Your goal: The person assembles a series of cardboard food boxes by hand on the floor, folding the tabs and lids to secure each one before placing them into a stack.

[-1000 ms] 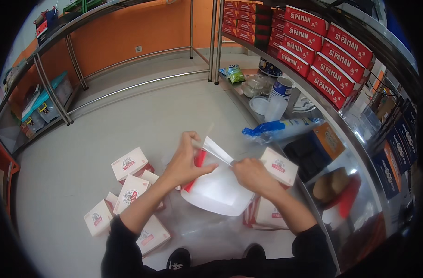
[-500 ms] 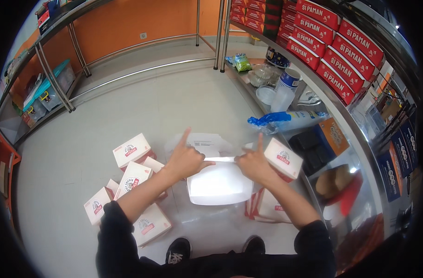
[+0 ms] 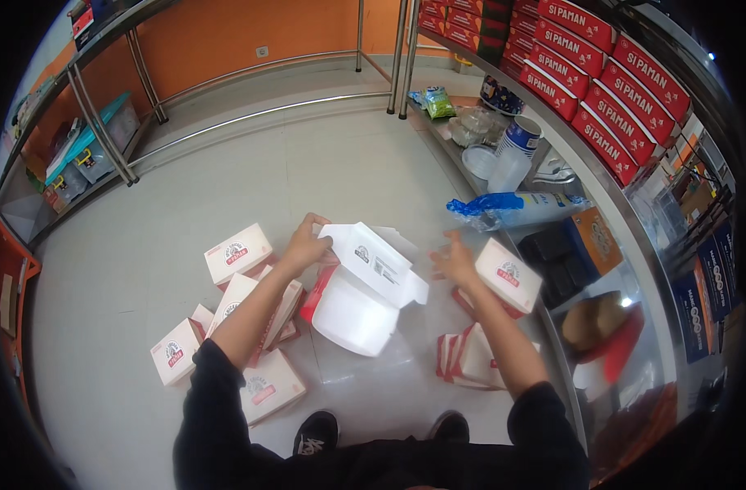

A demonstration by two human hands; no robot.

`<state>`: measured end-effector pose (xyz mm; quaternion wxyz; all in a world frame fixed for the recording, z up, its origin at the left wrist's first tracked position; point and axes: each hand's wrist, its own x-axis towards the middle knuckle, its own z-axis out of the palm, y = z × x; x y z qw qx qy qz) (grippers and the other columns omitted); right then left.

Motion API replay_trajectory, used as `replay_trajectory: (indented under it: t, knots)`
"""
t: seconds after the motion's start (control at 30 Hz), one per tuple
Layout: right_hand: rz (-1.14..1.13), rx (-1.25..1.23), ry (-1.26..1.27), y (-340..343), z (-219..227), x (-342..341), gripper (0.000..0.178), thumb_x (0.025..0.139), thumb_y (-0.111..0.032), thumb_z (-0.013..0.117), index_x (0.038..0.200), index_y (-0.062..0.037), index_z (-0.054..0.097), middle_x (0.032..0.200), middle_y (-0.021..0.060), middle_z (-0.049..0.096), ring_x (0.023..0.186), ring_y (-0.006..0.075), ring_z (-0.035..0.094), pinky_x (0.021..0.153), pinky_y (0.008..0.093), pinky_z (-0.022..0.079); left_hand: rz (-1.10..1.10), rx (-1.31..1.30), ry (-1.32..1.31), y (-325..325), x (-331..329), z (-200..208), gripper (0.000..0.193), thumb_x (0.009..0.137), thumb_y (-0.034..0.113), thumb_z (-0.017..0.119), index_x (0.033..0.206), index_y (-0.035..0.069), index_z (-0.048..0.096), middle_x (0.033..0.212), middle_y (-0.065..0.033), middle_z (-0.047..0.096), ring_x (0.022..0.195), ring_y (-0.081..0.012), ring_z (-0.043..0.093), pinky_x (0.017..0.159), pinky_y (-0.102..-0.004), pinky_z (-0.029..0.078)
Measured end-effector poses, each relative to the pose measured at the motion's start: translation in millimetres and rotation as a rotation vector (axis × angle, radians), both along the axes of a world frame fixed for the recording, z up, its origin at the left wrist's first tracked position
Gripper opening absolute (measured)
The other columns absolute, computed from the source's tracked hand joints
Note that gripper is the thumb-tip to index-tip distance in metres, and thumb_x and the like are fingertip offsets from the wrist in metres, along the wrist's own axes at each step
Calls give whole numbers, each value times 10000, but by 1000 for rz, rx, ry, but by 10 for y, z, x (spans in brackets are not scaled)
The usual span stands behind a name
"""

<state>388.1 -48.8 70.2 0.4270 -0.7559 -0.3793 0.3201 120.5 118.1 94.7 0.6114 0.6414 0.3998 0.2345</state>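
Observation:
A partly folded paper food box is held over the floor in front of me, tilted, its white inside facing up and a red outer side on the left. The lid panel stands up at the far side with loose flaps. My left hand is closed on the lid's far left corner. To the right of the box, apart from it, my right hand has its fingers spread and holds nothing. Right beside that hand is a finished white-and-red box.
Several folded boxes lie on the floor at left, with flat-sided cartons stacked at right. A steel shelf at right bears cups, a blue plastic-wrapped pack and red boxes. A steel table frame stands behind.
The box has turned and tilted, its lid panel now raised. My right hand has let go of its edge and opened; my left hand has shifted to the lid's corner.

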Motion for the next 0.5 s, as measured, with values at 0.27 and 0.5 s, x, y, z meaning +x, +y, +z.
replay_trajectory:
  t: [0.27,0.5]
  knots:
    - [120,-378,-302,191,-534,11,588,843,-332,655,1253,39,453,1083,250,615,936,336,648,718,411,553,-71,20,4,80,-150,-73,382,822,-36,498,1143,68,318,866,-176,581,778,-273,679,671,-340,615]
    - [266,-359,-612,10,-507,-220,398,830,-134,607,1220,-68,559,1028,250,641,1041,394,586,894,449,482,-351,679,573,-137,-520,-389,399,849,77,569,1174,68,339,818,-244,638,821,-370,660,725,-440,527]
